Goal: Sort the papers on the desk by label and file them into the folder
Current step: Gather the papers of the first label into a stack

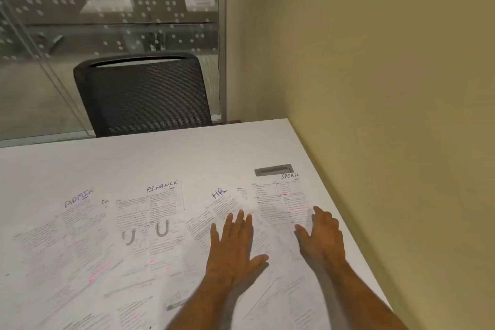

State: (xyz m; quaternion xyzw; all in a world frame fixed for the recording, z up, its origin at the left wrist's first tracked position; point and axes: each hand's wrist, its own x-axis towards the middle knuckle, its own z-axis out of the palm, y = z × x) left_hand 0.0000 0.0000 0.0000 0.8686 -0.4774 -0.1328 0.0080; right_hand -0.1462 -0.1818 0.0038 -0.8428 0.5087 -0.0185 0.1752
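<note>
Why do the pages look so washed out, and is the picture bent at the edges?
Head view: bright overhead light bleaches the white printed papers into the white desk, so only handwritten labels read clearly; the left hand and right hand are slightly soft and cast shadows; the wide lens bows the desk edge; the dotted glass wall mirrors ceiling lights.

Only 1 view, from the person's head, looks forward and down across the white desk (187, 158). It sits close above the near edge, facing a black chair (142, 94) and glass wall (107, 8).
</note>
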